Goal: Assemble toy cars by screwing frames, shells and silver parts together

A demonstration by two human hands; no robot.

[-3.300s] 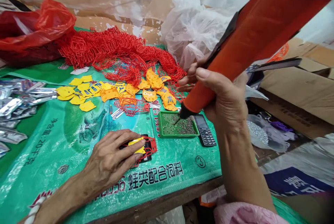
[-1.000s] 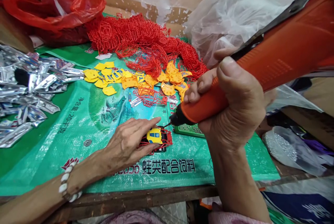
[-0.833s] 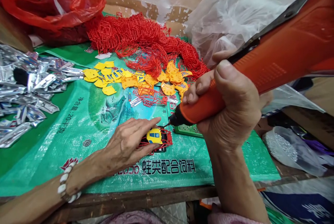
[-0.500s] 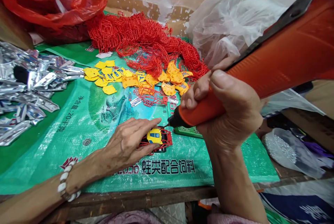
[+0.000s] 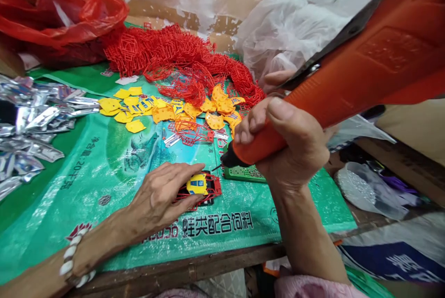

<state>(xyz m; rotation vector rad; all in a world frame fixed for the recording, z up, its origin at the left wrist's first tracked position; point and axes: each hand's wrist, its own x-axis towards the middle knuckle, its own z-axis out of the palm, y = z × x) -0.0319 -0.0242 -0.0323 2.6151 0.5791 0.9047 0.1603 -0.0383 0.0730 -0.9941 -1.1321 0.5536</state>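
My left hand [image 5: 163,193] rests on the green sack sheet, its thumb and fingers closed around a small toy car [image 5: 197,184] with a yellow hood and red frame. Part of the car is hidden under the palm. In my right hand [image 5: 290,142] is a large orange-red electric screwdriver [image 5: 351,64], gripped near its black nose and slanting down to the left. Its thin bit [image 5: 217,168] points at the car's far edge; whether they touch I cannot tell. Under the screwdriver's nose lies a green perforated tray [image 5: 245,174], partly covered.
Yellow body pieces [image 5: 163,111] lie scattered beyond the car, with a heap of red plastic frames [image 5: 177,50] behind them. Silvery strips [image 5: 38,122] are piled at left. A red bag [image 5: 66,24] stands back left, and a clear bowl of screws [image 5: 358,187] sits at right.
The whole view has shifted slightly, so most things appear further left. The screwdriver's bit now shows beside the car's far edge. Both hands keep their holds.
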